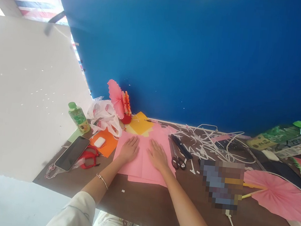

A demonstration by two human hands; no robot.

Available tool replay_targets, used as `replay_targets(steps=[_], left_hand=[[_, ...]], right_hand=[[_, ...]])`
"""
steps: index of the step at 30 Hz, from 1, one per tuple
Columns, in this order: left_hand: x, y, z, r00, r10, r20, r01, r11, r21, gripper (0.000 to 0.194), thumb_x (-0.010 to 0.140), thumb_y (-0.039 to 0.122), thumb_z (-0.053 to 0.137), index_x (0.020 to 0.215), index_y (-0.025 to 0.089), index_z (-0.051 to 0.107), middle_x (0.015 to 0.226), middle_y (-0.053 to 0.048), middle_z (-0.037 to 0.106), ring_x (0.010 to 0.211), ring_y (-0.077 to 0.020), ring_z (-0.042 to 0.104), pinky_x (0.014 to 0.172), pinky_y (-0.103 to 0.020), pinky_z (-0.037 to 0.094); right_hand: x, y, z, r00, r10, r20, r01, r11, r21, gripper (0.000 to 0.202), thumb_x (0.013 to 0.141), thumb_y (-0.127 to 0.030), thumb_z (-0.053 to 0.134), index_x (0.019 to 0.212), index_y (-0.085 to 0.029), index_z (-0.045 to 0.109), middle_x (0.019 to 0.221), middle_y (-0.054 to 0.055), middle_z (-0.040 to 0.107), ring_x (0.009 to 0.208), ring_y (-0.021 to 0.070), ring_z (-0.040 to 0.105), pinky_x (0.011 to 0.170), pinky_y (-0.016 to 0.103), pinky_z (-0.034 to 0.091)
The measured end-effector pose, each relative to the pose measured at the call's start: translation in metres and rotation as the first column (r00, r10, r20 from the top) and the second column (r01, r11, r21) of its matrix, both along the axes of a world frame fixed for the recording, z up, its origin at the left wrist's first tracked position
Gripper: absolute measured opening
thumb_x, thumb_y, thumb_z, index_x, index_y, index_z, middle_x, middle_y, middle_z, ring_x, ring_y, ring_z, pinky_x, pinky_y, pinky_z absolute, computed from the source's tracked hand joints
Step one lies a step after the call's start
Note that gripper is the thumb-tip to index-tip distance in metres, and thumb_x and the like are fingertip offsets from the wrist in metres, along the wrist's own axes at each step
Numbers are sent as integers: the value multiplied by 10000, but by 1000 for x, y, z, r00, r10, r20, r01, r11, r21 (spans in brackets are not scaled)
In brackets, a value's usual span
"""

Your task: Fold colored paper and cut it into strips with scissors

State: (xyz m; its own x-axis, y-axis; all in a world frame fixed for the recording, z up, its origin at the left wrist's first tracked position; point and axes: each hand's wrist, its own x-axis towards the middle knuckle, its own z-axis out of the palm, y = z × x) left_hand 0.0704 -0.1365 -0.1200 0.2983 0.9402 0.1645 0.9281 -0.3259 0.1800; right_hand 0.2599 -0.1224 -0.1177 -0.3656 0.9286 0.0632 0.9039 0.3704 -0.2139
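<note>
Several sheets of pink paper (142, 162) lie stacked on the dark brown table, with a crease down the middle of the top one. My left hand (129, 149) rests flat on the left half of the top sheet, fingers stretched out. On the right half lies my right hand (158, 155), also flat with its fingers apart. Neither hand holds anything. Black-handled scissors (178, 162) lie just right of the paper, beside a long black object (181, 147). Yellow paper (141, 122) sits behind the pink stack.
Left are orange paper (108, 151) under a white case (99, 142), a phone (72, 153), red pliers-like handles (89, 158) and a green-capped bottle (78, 117). Pink paper fans (282, 196) and tangled white cables (211, 142) lie right. A blue panel (198, 60) stands behind.
</note>
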Motion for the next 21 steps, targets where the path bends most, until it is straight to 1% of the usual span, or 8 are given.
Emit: replay_targets(steps=[8, 15, 18, 21], left_hand=[[2, -3, -2, 1000, 26, 17, -27, 1000, 12, 493, 917, 304, 193, 1381, 152, 258, 1430, -73, 282, 1321, -222, 247, 1065, -403, 265], [2, -4, -5, 998, 53, 25, -53, 999, 8, 498, 917, 309, 195, 1371, 122, 276, 1433, -78, 275, 1326, -221, 234, 1069, -395, 260], [2, -6, -6, 998, 58, 32, -58, 998, 5, 500, 918, 314, 191, 1372, 121, 272, 1436, -81, 266, 1328, -227, 224, 1067, -404, 258], [1, -5, -4, 998, 58, 27, -58, 998, -6, 498, 918, 313, 190, 1375, 127, 262, 1438, -80, 263, 1328, -230, 223, 1065, -411, 259]], right_hand=[[-1, -1, -1, 1000, -7, -6, 7, 1000, 4, 565, 900, -409, 163, 1398, -149, 227, 1456, 52, 240, 1342, 183, 166, 1097, 387, 120], [-2, -2, -1, 1000, -8, -1, 8, 1000, 5, 568, 901, -408, 167, 1397, -139, 227, 1458, 53, 231, 1342, 186, 165, 1098, 388, 119], [-1, -1, -2, 1000, -5, -17, 4, 1000, -5, 571, 900, -412, 171, 1404, -146, 205, 1461, 55, 222, 1344, 193, 158, 1096, 403, 122], [4, 2, 1, 998, 23, -60, -24, 1000, -17, 578, 895, -425, 200, 1405, -154, 198, 1461, 62, 222, 1340, 199, 175, 1091, 413, 147]])
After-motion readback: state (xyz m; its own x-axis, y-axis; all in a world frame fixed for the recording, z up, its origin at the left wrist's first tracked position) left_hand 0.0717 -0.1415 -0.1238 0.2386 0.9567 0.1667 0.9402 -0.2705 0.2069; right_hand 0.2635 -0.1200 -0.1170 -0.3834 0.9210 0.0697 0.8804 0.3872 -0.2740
